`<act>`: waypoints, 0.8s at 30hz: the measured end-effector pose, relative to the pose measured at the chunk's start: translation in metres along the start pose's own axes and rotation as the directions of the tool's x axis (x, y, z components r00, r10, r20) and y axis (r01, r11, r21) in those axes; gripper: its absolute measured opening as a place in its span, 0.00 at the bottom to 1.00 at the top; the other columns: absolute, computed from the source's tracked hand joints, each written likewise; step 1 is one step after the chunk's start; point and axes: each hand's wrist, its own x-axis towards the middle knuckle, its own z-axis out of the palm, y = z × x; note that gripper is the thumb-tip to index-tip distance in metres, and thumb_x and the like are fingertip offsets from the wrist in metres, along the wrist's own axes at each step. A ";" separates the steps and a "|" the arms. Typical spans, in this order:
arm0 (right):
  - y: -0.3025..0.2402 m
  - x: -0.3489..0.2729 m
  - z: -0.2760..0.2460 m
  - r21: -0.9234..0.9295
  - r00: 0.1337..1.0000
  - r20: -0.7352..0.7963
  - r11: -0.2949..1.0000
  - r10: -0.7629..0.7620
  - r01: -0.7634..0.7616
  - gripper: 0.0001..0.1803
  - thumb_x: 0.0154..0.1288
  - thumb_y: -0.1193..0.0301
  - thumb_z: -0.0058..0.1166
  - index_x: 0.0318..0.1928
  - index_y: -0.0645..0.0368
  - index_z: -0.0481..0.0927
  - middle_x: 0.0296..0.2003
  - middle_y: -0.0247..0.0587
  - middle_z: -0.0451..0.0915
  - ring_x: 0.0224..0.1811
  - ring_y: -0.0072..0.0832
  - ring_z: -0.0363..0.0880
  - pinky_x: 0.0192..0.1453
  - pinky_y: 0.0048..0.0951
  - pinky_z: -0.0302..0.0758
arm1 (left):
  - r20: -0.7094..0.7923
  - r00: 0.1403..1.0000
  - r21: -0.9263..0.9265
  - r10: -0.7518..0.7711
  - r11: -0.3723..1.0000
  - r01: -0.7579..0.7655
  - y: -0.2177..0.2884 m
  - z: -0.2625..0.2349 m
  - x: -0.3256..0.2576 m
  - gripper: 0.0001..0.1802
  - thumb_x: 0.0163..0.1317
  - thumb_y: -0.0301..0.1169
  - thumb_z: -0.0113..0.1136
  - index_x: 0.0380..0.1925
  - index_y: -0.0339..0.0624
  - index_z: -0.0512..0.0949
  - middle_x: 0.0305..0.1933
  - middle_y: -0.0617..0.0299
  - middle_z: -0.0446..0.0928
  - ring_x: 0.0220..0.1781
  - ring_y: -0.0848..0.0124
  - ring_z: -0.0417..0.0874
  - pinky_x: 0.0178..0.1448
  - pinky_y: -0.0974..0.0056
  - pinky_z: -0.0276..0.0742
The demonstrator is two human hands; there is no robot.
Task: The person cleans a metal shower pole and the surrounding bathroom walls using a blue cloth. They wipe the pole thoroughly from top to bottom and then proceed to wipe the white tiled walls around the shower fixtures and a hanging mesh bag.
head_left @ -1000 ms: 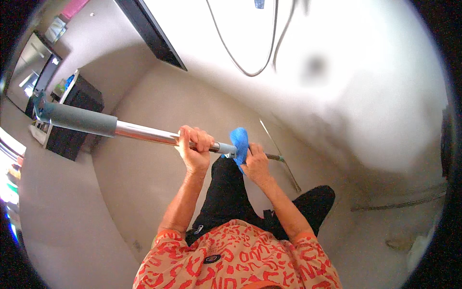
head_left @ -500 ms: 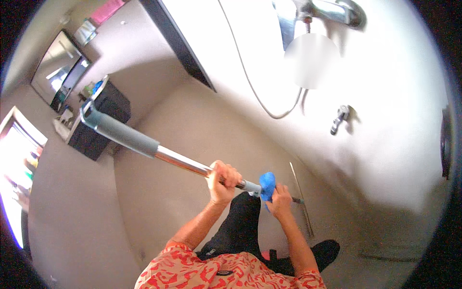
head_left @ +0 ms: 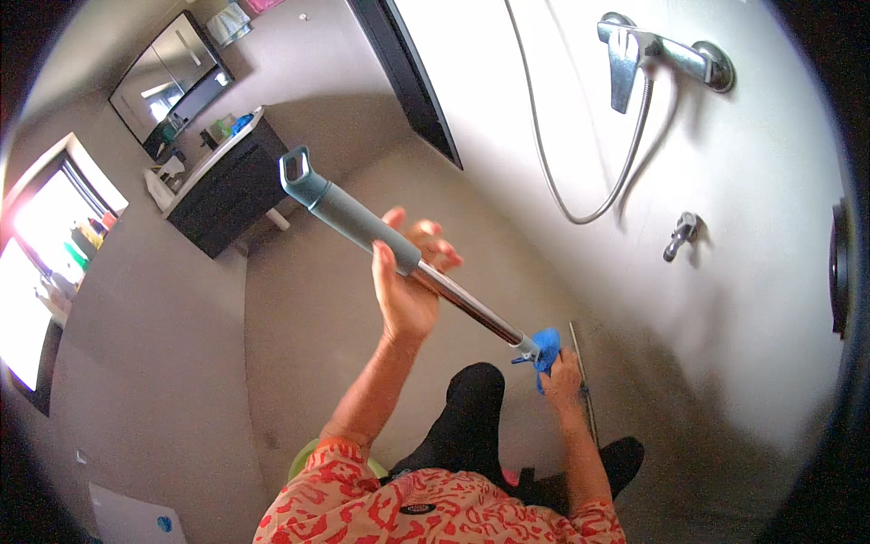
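View: head camera, looking down at my two hands in a tiled bathroom.

Pole: I am holding a long mop-style pole slanting from the upper centre-left of the frame down to the lower centre-right; its grey foam grip ends in a loop at the upper end, and bare metal tube runs below.

Left hand: my left hand, at the centre of the frame, is cradling the pole where the foam grip is meeting the metal; the thumb is pressing along the near side while the fingers are spreading loose behind it, only partly curled, so the grasp is looking light rather than clenched.

Right hand: my right hand, lower centre-right, is closing around the blue fitting at the pole's lower end; how tightly the fingers are wrapping it I cannot tell, since the fitting is hiding them.

Progress, as judged: the fitting is sitting at the pole's tip with my hand on it, so the joint is being worked; whether it is fully seated I cannot tell. No cleaning head is showing beyond it.

Surroundings: a shower hose and wall mixer are hanging at upper right; a dark vanity is standing at upper left; a floor drain strip is lying just beside my right hand.
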 end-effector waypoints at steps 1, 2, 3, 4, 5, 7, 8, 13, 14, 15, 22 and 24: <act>-0.006 -0.004 -0.008 0.052 0.999 0.029 0.998 0.035 -0.036 0.21 0.42 0.70 0.61 0.39 0.65 0.73 0.42 0.51 0.70 0.45 0.47 0.70 0.46 0.44 0.70 | -0.010 0.999 0.060 0.047 0.997 -0.046 0.011 -0.004 0.001 0.32 0.60 0.60 0.45 0.57 0.53 0.61 0.43 0.57 0.72 0.39 0.65 0.76 0.42 0.53 0.76; -0.011 -0.003 -0.018 0.103 0.996 0.059 0.992 0.070 -0.076 0.21 0.43 0.70 0.60 0.40 0.65 0.73 0.42 0.51 0.71 0.44 0.46 0.71 0.46 0.43 0.71 | -0.015 0.996 0.120 0.092 0.989 -0.089 0.021 -0.008 -0.001 0.31 0.61 0.59 0.44 0.57 0.53 0.60 0.43 0.57 0.72 0.39 0.65 0.76 0.41 0.53 0.76; -0.018 0.004 -0.035 0.154 0.991 0.080 0.981 0.105 -0.117 0.20 0.45 0.70 0.60 0.41 0.64 0.73 0.41 0.51 0.72 0.43 0.46 0.72 0.46 0.42 0.71 | -0.010 0.995 0.079 0.104 0.992 -0.102 0.031 -0.011 -0.002 0.31 0.61 0.58 0.44 0.57 0.52 0.61 0.44 0.57 0.72 0.40 0.65 0.76 0.42 0.53 0.76; -0.023 0.007 -0.052 0.303 0.989 0.041 0.941 0.145 -0.151 0.20 0.46 0.69 0.59 0.42 0.63 0.73 0.40 0.51 0.73 0.42 0.45 0.73 0.46 0.41 0.71 | -0.007 0.994 0.026 0.110 0.994 -0.109 0.037 -0.013 -0.004 0.30 0.62 0.58 0.43 0.56 0.51 0.61 0.44 0.57 0.72 0.41 0.65 0.76 0.43 0.53 0.76; -0.037 0.012 -0.070 0.457 0.985 0.016 0.875 0.172 -0.160 0.20 0.48 0.68 0.59 0.43 0.62 0.73 0.40 0.50 0.74 0.41 0.44 0.75 0.47 0.41 0.71 | -0.012 0.992 -0.011 0.125 0.992 -0.125 0.046 -0.016 -0.008 0.29 0.62 0.57 0.43 0.55 0.51 0.62 0.44 0.57 0.72 0.42 0.65 0.75 0.44 0.53 0.75; -0.099 0.026 -0.139 0.671 0.988 0.043 0.729 0.146 -0.137 0.20 0.52 0.66 0.59 0.45 0.61 0.73 0.37 0.48 0.76 0.40 0.43 0.77 0.48 0.39 0.71 | -0.015 0.990 0.072 0.142 0.987 -0.141 0.055 -0.027 -0.015 0.29 0.63 0.57 0.43 0.54 0.49 0.62 0.45 0.58 0.72 0.44 0.65 0.75 0.46 0.53 0.74; -0.145 0.034 -0.175 0.741 0.992 0.084 0.660 0.090 -0.123 0.21 0.54 0.65 0.58 0.47 0.60 0.73 0.36 0.47 0.77 0.40 0.42 0.77 0.49 0.38 0.71 | -0.016 0.989 0.119 0.147 0.982 -0.144 0.057 -0.032 -0.018 0.29 0.63 0.57 0.43 0.53 0.48 0.63 0.46 0.58 0.72 0.45 0.65 0.74 0.48 0.53 0.73; -0.281 0.075 -0.198 0.641 0.864 -0.418 0.583 -0.281 0.500 0.24 0.54 0.59 0.59 0.48 0.57 0.73 0.46 0.48 0.70 0.48 0.42 0.71 0.49 0.43 0.70 | -0.002 0.995 0.096 0.101 0.990 -0.100 0.062 -0.027 -0.030 0.30 0.63 0.57 0.40 0.55 0.46 0.62 0.58 0.55 0.67 0.63 0.63 0.64 0.62 0.53 0.64; -0.305 0.081 -0.204 0.468 0.756 -0.534 0.613 -0.378 0.636 0.25 0.53 0.57 0.60 0.48 0.57 0.73 0.46 0.48 0.69 0.48 0.44 0.69 0.48 0.43 0.70 | 0.013 0.994 0.012 0.110 0.994 -0.110 0.057 -0.032 -0.032 0.31 0.64 0.56 0.40 0.58 0.46 0.60 0.58 0.56 0.66 0.63 0.62 0.64 0.65 0.53 0.62; -0.323 0.086 -0.202 0.359 0.711 -0.560 0.649 -0.426 0.671 0.24 0.52 0.57 0.60 0.47 0.57 0.73 0.45 0.48 0.69 0.45 0.44 0.69 0.47 0.43 0.69 | -0.007 0.994 -0.268 0.105 0.958 -0.103 0.056 -0.050 -0.032 0.29 0.66 0.54 0.38 0.58 0.44 0.62 0.57 0.56 0.68 0.59 0.63 0.67 0.64 0.55 0.63; -0.293 0.093 -0.158 0.236 0.603 -0.659 0.637 -0.451 0.734 0.19 0.56 0.60 0.55 0.46 0.54 0.75 0.45 0.45 0.74 0.48 0.46 0.71 0.50 0.44 0.68 | -0.004 0.976 -0.003 0.216 0.976 -0.216 0.052 -0.019 -0.030 0.38 0.62 0.60 0.40 0.61 0.43 0.57 0.66 0.54 0.61 0.66 0.60 0.61 0.69 0.55 0.55; -0.285 0.080 -0.153 0.276 0.702 -0.598 0.724 -0.386 0.633 0.19 0.55 0.61 0.56 0.47 0.53 0.75 0.48 0.45 0.73 0.50 0.45 0.71 0.52 0.44 0.67 | 0.001 0.970 0.115 0.242 0.964 -0.241 0.047 -0.025 -0.029 0.37 0.61 0.61 0.40 0.60 0.45 0.57 0.67 0.53 0.59 0.69 0.58 0.57 0.70 0.52 0.52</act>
